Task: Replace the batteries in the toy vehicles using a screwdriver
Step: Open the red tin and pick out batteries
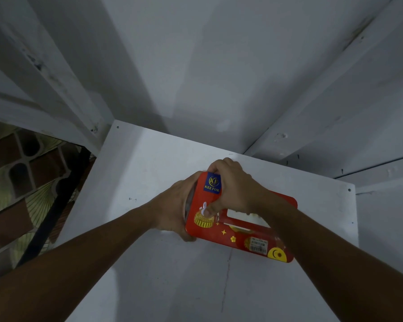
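A red box [247, 235] with gold prints, a blue "KEE FUIL" label and a clear window lies on a white tabletop [149, 263]. My left hand [172, 205] grips the box's left end from the side and below. My right hand [233, 187] is clamped over the top of the same end, thumb pressed on the lid near a small white tab. The lid's left edge looks slightly lifted, showing a dark gap. No toy vehicle, screwdriver or batteries are in view.
White walls [219, 77] meet in a corner right behind the table. To the left, past the table edge, is a patterned brown and green tiled floor [16, 194] and a dark rail [51, 217].
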### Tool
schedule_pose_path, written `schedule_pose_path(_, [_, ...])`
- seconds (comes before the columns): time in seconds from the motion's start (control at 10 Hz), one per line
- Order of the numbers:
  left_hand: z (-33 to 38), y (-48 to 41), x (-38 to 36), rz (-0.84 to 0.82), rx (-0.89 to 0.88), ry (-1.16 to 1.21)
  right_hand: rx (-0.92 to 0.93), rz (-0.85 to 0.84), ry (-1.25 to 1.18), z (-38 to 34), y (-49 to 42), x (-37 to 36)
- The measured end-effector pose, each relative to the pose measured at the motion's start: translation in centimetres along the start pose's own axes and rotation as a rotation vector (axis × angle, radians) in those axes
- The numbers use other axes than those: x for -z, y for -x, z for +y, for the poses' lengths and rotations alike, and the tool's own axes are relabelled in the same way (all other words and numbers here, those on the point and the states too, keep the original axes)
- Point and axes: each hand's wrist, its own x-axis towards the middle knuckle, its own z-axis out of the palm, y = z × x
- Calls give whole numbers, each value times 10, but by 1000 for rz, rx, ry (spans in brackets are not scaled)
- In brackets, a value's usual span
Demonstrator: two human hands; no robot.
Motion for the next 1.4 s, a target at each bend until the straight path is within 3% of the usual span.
schedule_pose_path(0.5, [3, 3, 1, -17, 22, 84, 43, 24, -41, 4, 7, 12])
schedule_pose_path(0.7, [1, 0, 1, -19, 47, 260, 82, -48, 366, -2, 33, -5])
schedule_pose_path(0.9, [-3, -2, -1, -33, 51, 231, 72, -1, 511, 3, 30, -25])
schedule_pose_path(1.2, [-10, -3, -2, 2, 16, 319, 91, 5, 463, 1, 31, -26])
schedule_pose_path(1.4, [-1, -2, -2, -14, -46, 199, 115, 0, 415, 1, 37, -15])
